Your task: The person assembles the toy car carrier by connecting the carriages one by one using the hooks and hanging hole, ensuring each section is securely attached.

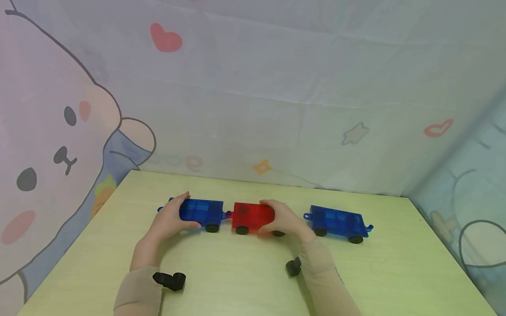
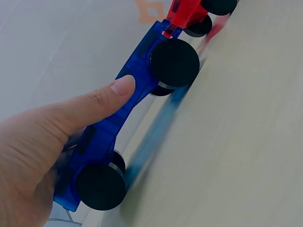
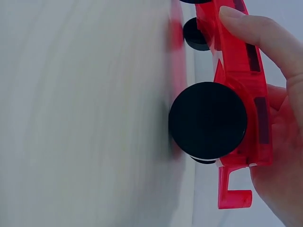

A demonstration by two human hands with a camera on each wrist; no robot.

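A translucent blue toy train car (image 1: 209, 213) with black wheels stands at the left of the table. My left hand (image 1: 171, 218) grips it across its width, the thumb lying along its near side in the left wrist view. A red toy train car (image 1: 248, 215) is right beside it, and their ends meet at a hook and loop (image 1: 228, 214). Around the red car's right part my right hand (image 1: 283, 218) holds on, thumb on the near side. At the red car's free end, a red hook (image 3: 235, 198) shows in the right wrist view.
A second blue car (image 1: 337, 221) stands apart on the right, its loop (image 1: 307, 216) toward the red car and its hook (image 1: 369, 228) facing right. The pale yellow table (image 1: 237, 281) ends at a printed cloth backdrop (image 1: 253, 87).
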